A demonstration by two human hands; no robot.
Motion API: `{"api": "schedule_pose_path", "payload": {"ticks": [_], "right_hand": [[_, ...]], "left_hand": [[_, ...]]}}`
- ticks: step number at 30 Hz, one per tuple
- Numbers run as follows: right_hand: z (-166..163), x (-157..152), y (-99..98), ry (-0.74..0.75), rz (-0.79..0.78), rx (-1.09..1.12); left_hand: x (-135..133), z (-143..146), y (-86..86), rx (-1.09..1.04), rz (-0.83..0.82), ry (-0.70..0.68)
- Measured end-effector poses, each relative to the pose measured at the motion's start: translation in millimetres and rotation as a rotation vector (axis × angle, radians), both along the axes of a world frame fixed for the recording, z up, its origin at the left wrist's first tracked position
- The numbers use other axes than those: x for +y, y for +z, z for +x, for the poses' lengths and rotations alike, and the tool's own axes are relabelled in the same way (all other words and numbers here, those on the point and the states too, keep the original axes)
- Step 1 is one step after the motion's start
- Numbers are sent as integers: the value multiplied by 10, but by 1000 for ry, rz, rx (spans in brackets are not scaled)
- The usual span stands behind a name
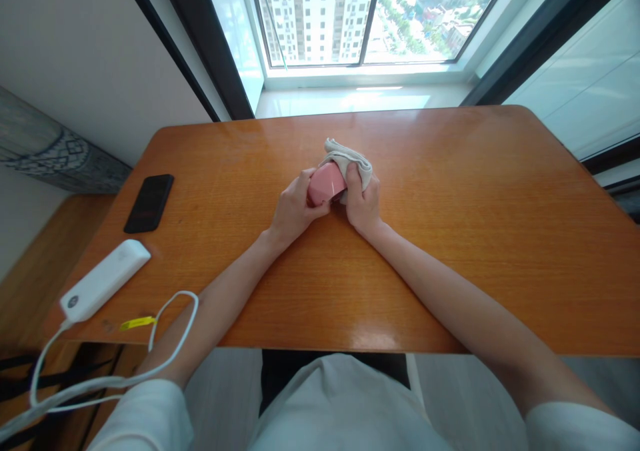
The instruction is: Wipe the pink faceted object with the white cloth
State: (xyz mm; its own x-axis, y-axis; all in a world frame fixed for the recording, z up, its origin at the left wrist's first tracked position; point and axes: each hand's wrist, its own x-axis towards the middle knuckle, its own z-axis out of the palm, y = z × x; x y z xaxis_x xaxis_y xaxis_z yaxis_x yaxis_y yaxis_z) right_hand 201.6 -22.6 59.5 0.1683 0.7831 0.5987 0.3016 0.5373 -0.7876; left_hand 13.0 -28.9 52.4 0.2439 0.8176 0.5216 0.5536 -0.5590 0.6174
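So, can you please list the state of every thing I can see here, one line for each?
pink object: held between both hands, above the table.
cloth: bunched, pressed on the pink object.
left hand: gripping the pink object.
right hand: gripping the cloth.
phone: flat, screen dark.
power bank: flat, white cable plugged in.

From my feed this looks like a room in a high-rise flat, a home rather than a workplace. I see a wooden worktop [450, 238] pushed up against a big window [350, 18], with apartment towers [315, 11] and treetops far below outside. A phone [149, 202] and a white power bank [105, 279] with its cable [170, 344] lie on the wood.
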Motion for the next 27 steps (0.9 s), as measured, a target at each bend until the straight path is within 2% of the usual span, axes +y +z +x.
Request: {"api": "schedule_pose_path", "payload": {"ticks": [4,10,19,24,27], "right_hand": [[11,11,-1,34,-105,108],[60,77,-59,-38,-294,181],[70,68,-39,-39,-262,187],[65,31,-22,-61,-255,138],[45,-18,30,-30,-192,72]], "left_hand": [[1,9,-9,3,13,7],[7,16,-1,-8,26,-4],[-6,10,8,-26,7,-1],[-7,6,13,-30,-14,-1],[-1,-1,1,-29,-25,4]]}}
